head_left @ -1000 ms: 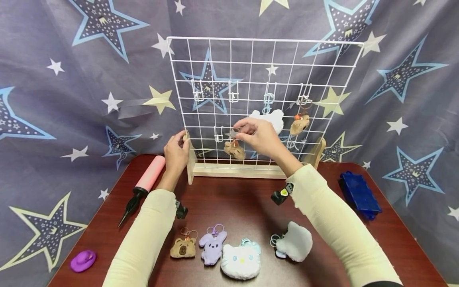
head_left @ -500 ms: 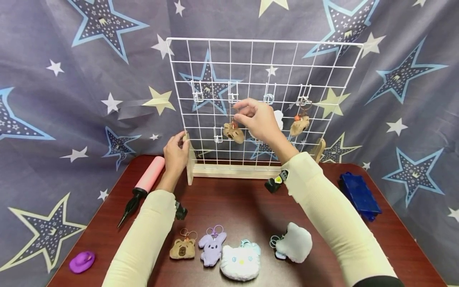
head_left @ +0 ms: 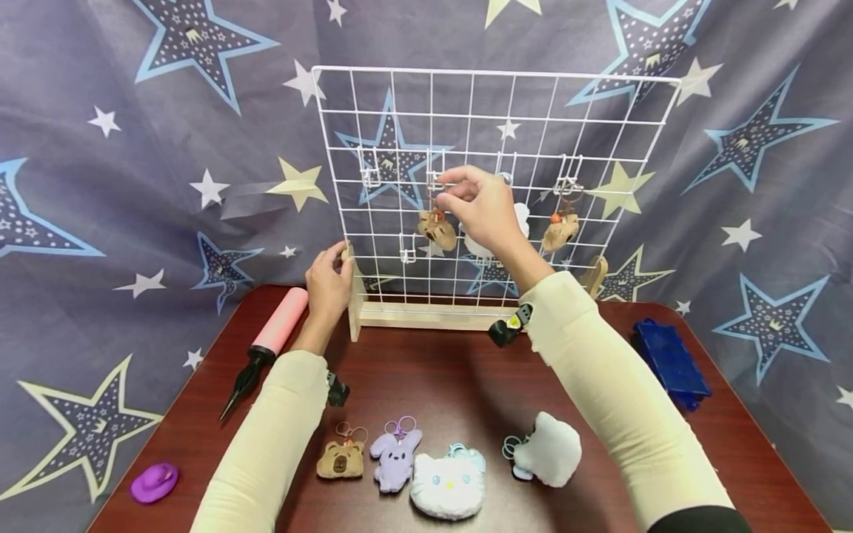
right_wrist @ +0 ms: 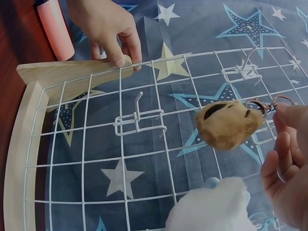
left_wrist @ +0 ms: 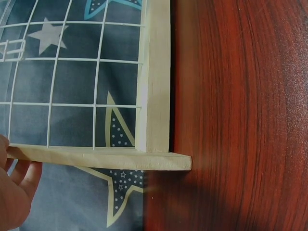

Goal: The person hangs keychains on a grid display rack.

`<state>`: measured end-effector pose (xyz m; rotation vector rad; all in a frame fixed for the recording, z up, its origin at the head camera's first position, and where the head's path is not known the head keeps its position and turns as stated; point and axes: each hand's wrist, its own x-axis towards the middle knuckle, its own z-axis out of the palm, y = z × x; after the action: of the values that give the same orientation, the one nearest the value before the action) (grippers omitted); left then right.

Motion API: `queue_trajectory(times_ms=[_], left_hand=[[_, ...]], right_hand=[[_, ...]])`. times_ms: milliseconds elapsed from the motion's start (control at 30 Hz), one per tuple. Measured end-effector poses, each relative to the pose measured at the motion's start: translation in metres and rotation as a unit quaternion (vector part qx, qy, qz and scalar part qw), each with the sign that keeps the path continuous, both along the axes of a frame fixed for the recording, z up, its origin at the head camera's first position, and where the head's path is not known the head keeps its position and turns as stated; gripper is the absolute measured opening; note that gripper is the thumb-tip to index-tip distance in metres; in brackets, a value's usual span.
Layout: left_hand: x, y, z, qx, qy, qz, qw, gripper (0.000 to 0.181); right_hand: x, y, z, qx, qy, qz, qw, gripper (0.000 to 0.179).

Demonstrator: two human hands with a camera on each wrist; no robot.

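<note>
The head camera looked forward and down over the bench (head_left: pixel 433 377) at the whole wire grid (head_left: pixel 493 96). The left wrist camera sat close to the grid's wooden base (left_wrist: pixel 154 86). The right wrist camera viewed the same grid (right_wrist: pixel 144 159) from close range.

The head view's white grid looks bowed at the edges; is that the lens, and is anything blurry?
Head view: wide-lens distortion bends the wire grid panel; lighting even, sharp. Right wrist view: the white plush and right hand are soft, too close. Left wrist view: tabletop grain smears toward the right.
</note>
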<state>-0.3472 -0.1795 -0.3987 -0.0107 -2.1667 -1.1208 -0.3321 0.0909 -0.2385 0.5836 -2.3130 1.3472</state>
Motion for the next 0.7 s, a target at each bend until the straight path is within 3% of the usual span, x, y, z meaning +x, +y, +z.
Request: queue_trajectory(times_ms=[700], left_hand=[[-0.0007, 0.0003, -0.0007, -0.003, 0.002, 0.002, 1.0, 0.034]], right_hand=[[-0.001, -0.0047, 0.002, -0.026, -0.019, -0.026, 0.9991, 0.021]])
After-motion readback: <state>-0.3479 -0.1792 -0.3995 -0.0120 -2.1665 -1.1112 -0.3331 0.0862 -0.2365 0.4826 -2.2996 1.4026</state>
